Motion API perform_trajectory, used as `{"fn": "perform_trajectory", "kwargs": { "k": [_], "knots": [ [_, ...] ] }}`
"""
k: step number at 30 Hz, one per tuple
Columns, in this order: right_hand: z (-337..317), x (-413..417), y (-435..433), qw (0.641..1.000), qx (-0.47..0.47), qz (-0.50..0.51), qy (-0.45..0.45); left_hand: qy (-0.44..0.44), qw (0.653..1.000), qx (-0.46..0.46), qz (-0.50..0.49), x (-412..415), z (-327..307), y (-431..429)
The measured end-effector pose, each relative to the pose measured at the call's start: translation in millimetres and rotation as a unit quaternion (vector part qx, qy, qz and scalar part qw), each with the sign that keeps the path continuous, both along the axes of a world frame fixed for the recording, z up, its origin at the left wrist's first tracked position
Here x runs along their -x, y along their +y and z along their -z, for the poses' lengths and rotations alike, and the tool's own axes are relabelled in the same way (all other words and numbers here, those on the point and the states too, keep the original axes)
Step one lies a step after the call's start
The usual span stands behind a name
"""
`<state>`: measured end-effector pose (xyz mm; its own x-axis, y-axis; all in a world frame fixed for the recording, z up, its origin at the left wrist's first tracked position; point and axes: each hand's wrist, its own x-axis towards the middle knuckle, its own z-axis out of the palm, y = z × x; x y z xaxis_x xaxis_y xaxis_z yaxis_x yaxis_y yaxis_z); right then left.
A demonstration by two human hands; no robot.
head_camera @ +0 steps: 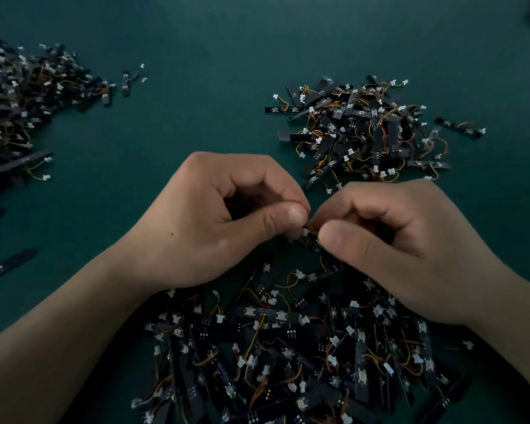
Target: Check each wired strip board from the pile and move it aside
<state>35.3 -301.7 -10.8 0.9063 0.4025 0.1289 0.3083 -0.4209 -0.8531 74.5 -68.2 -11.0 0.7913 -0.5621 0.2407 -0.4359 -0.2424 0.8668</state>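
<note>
Left hand (214, 221) and right hand (410, 249) pinch one strip board (310, 237).

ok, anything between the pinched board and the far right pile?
Nothing visible. Left hand and right hand pinch the small black wired strip board above the near board pile; the far right heap lies just beyond the fingers.

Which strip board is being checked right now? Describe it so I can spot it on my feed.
Start at the near pile at the bottom of the green table. At its far edge the left hand and right hand meet. The dark board pinched between their thumbs and fingers is it: the only one held, while the others lie loose.
</note>
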Motion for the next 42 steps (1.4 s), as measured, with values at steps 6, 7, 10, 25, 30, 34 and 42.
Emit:
{"fn": "perform_trajectory", "kwargs": {
  "k": [6,7,10,25,30,34,42],
  "knots": [
    [-2.5,-1.0,0.0,0.999,-0.040,-0.024,-0.012,-0.017,0.999,0.018,-0.030,-0.8,-0.1,-1.3],
    [-3.2,-0.5,0.3,0.999,-0.041,-0.032,-0.005,-0.020,0.999,0.020,-0.038,-0.7,-0.4,-1.8],
    [-1.7,0.1,1.2,1.000,-0.001,-0.026,-0.011,-0.020,0.999,0.016,-0.044,0.9,-0.8,-3.2],
    [0.2,0.1,3.8,0.999,0.021,0.039,-0.023,-0.020,0.996,-0.048,-0.069,2.7,1.2,-2.8],
    [2.5,-0.3,2.8,0.998,0.015,0.047,-0.032,0.009,0.997,-0.060,-0.040,3.2,1.9,-0.9],
    [0.1,-0.6,1.5,0.999,0.002,0.020,-0.033,-0.005,0.996,-0.073,-0.047,2.0,2.3,-1.2],
    [-0.1,-0.1,1.9,0.999,-0.023,0.019,-0.034,0.009,1.000,-0.019,0.000,2.0,-3.7,0.2]
  ]
}}
